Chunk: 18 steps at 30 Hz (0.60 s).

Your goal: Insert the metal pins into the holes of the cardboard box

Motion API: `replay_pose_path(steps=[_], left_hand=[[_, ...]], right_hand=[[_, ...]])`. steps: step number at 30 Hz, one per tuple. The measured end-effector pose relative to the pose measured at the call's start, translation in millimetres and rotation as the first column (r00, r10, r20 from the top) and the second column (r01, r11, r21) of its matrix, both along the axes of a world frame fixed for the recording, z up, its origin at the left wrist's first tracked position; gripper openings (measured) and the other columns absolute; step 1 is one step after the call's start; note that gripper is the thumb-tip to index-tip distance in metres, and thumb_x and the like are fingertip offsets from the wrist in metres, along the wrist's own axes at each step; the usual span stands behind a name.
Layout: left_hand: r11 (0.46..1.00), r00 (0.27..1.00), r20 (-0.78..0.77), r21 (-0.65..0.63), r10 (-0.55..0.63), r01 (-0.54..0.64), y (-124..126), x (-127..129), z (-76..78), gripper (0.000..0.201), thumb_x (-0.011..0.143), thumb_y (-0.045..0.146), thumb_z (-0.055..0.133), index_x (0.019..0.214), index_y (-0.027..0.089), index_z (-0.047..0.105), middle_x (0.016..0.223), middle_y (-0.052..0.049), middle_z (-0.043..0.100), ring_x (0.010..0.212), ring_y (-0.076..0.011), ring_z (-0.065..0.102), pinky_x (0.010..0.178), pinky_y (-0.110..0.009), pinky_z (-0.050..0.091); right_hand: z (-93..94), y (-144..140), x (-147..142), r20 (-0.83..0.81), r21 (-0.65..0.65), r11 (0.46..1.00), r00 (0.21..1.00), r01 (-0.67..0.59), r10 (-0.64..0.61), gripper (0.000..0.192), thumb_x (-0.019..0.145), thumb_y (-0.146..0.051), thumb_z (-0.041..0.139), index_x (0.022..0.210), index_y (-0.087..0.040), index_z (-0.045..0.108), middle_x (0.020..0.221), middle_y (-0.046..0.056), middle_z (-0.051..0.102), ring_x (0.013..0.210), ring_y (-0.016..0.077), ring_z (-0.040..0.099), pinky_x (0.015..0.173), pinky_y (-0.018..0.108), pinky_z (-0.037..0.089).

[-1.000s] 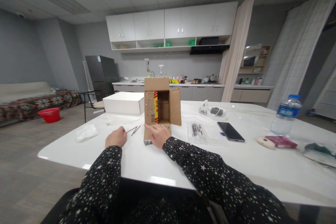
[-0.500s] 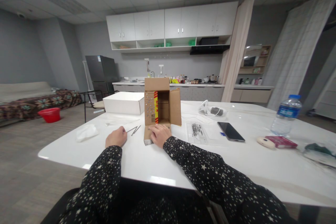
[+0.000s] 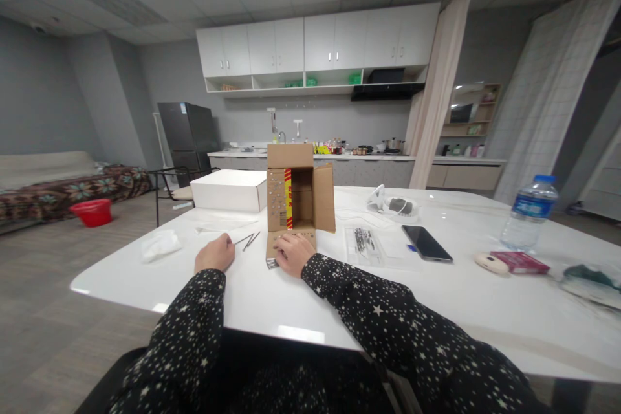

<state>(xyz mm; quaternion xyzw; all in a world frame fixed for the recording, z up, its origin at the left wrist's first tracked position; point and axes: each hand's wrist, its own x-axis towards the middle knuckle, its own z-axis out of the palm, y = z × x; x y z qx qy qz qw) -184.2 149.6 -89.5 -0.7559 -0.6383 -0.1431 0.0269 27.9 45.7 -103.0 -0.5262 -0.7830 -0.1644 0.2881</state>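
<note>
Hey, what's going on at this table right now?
A person in a star-print top sits at a white table. Their right hand rests on the lower flap of an open cardboard box lying on its side, its opening facing them. Their left hand is closed in a loose fist on the table beside a few thin nails. A white box, a phone and a water bottle sit farther off.

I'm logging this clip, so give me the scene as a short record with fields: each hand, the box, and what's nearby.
left hand: closed fist on the white table, beside thin metal nails
right hand: lying on the lower flap of the open brown cardboard box
box: on its side, opening faces the person
nearby: black phone, clear water bottle
</note>
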Motion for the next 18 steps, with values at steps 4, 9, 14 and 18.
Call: replay_pose_path(steps=[4,9,14,18], left_hand=[[1.000,1.000,0.002,0.007,0.000,0.000,1.2,-0.2,-1.3,0.032,0.082,0.032,0.033,0.099,0.021,0.059,0.097,-0.013,0.069,0.089,-0.0281,0.064,0.071,-0.035,0.045],[1.000,1.000,0.011,0.011,-0.002,0.002,2.3,-0.3,-1.3,0.033,0.082,0.032,0.034,0.099,0.021,0.059,0.098,-0.014,0.069,0.088,-0.0283,0.064,0.071,-0.036,0.045],[1.000,1.000,0.014,0.014,-0.006,0.006,3.5,-1.1,-2.3,0.033,0.082,0.032,0.034,0.099,0.021,0.060,0.097,-0.014,0.069,0.088,-0.0284,0.064,0.070,-0.036,0.045],[1.000,1.000,0.010,0.012,-0.001,0.001,4.1,-1.0,-2.9,0.033,0.082,0.032,0.033,0.099,0.022,0.060,0.097,-0.013,0.069,0.089,-0.0283,0.064,0.071,-0.036,0.045]], right_hand=[[0.6,-5.4,-3.4,0.052,-0.019,0.994,0.993,-0.108,0.109,0.013,0.075,-0.016,0.052,0.087,-0.018,0.058,0.086,0.003,0.062,0.079,0.0155,0.054,0.077,0.029,0.035],[0.7,-8.0,-4.1,0.080,-0.082,0.981,0.980,-0.177,0.184,0.008,0.072,-0.018,0.054,0.079,-0.019,0.054,0.078,0.000,0.059,0.072,0.0145,0.051,0.075,0.028,0.034],[1.4,-8.2,-3.2,0.062,-0.121,0.975,0.979,-0.184,0.193,0.005,0.070,-0.018,0.054,0.075,-0.019,0.053,0.076,0.000,0.058,0.070,0.0140,0.050,0.074,0.028,0.033],[0.8,-8.0,-3.0,0.044,-0.119,0.976,0.981,-0.185,0.191,0.007,0.069,-0.017,0.053,0.075,-0.019,0.051,0.075,-0.001,0.058,0.069,0.0136,0.050,0.073,0.027,0.032]])
